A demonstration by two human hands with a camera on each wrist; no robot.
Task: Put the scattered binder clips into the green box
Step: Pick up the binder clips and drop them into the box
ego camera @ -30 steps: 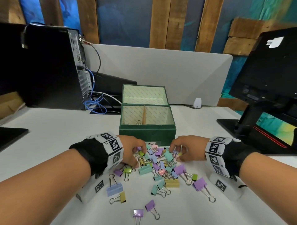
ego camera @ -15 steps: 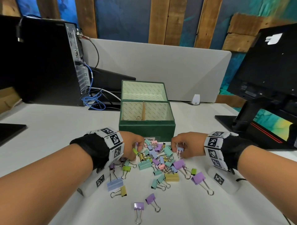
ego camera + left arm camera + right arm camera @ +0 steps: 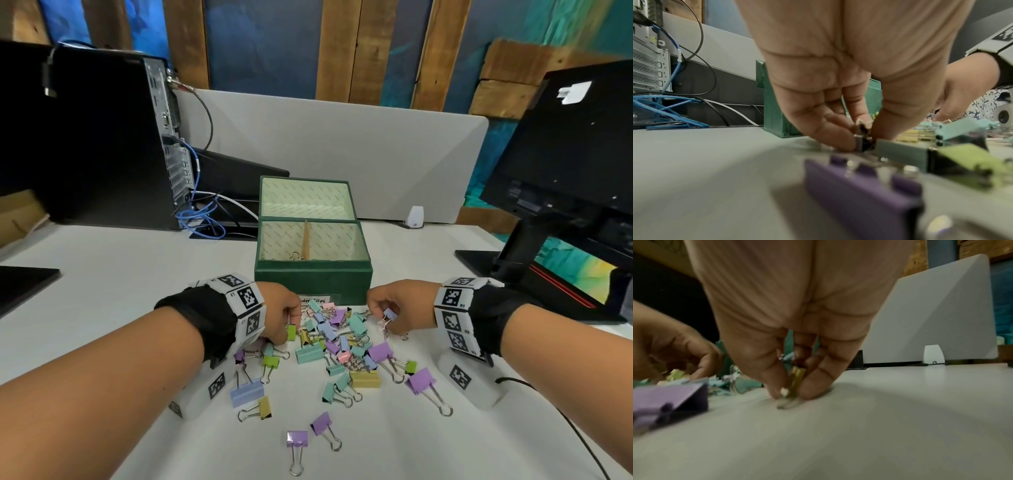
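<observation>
The green box (image 3: 313, 286) stands open mid-table, its lid leaning back, a wooden divider and a few clips inside. Several pastel binder clips (image 3: 337, 342) lie scattered in front of it. My left hand (image 3: 289, 325) is at the pile's left edge and pinches a small green clip (image 3: 291, 332); the left wrist view shows my left hand (image 3: 861, 142) with thumb and fingers closed on the clip (image 3: 863, 138) at the table surface. My right hand (image 3: 385, 320) at the pile's right edge pinches a small lilac-blue clip (image 3: 389, 314). In the right wrist view my right hand (image 3: 791, 391) also pinches a yellowish clip (image 3: 795, 381).
A black PC tower (image 3: 85, 137) with blue cables (image 3: 202, 222) stands at the back left. A black monitor (image 3: 565, 154) on its stand is at the right. A grey divider panel (image 3: 376, 154) runs behind the box. A black pad (image 3: 24, 284) lies at the left edge.
Both hands have drawn out of the middle of the pile towards its edges, each now pinching a small clip. The loose clips have shifted a little.
</observation>
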